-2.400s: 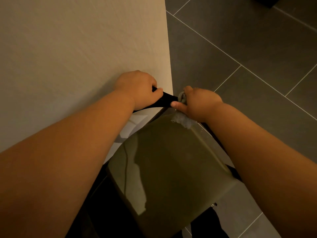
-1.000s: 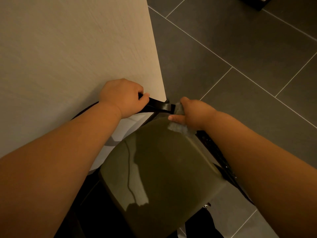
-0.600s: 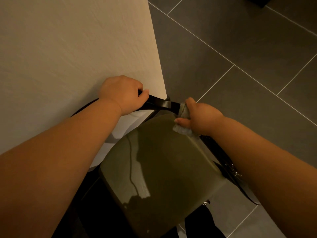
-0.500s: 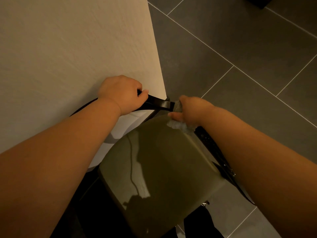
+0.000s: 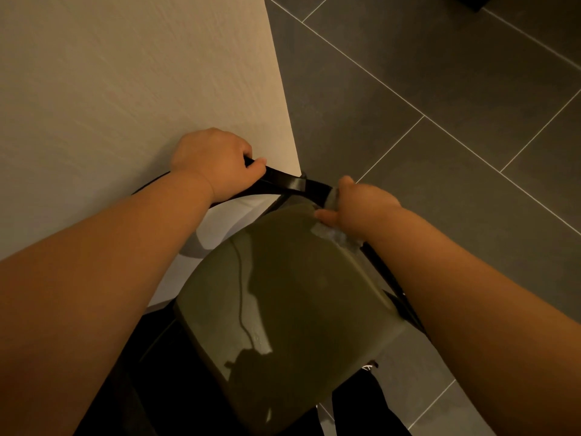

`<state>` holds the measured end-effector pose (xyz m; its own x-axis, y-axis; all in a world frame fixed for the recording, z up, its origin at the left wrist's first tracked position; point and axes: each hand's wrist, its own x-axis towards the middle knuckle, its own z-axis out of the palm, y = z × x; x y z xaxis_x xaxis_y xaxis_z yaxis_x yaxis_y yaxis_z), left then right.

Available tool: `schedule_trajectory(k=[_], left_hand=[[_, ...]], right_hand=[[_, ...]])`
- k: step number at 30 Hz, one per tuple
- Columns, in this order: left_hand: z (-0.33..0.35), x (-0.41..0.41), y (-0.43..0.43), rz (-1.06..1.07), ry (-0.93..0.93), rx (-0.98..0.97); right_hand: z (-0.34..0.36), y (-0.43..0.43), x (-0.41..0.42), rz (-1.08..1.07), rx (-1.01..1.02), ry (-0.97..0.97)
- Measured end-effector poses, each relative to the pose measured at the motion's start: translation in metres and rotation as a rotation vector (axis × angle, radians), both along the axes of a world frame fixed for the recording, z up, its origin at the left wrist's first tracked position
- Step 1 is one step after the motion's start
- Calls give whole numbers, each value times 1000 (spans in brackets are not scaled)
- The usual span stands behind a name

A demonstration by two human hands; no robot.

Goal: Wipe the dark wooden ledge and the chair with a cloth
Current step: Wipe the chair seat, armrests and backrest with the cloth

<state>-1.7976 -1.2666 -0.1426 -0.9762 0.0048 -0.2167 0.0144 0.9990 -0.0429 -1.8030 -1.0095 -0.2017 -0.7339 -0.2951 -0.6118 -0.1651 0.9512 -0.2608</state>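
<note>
Nearest me lies the olive chair seat (image 5: pixel 283 294); at its far corner my right hand (image 5: pixel 361 209) clamps the cloth (image 5: pixel 338 236) around the black back rail (image 5: pixel 292 183), slid outward since a moment ago, so rail wiping continues. My left hand (image 5: pixel 217 162) grips that rail beside the wall (image 5: pixel 125 73).

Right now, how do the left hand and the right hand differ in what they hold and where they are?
The left hand grips the bare black rail; the right hand holds a pale cloth against that rail. The left hand is next to the wall; the right hand is at the seat corner, further from the wall. Both hands have curled fingers.
</note>
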Motion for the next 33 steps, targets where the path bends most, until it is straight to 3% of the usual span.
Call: schedule_trajectory(k=[4,9,15,20,27,30,33], left_hand=[[1,0,1,8,8,-28],[6,1,4,10,-20,-36],[3,0,3,7,-11,-53],[6,0,2,1,-8,-67],[5,6,8,7,11,-65],[3,6,8,-4,38,-66],[0,6,7,-24,55,-83]], right_hand=[[0,-26,-7,38,-104,66],[-2,12,26,22,0,178],[2,22,35,-32,91,173],[-3,-6,20,-44,7,192],[0,46,72,-156,91,234],[1,34,60,-136,140,221],[-3,8,35,-117,62,214]])
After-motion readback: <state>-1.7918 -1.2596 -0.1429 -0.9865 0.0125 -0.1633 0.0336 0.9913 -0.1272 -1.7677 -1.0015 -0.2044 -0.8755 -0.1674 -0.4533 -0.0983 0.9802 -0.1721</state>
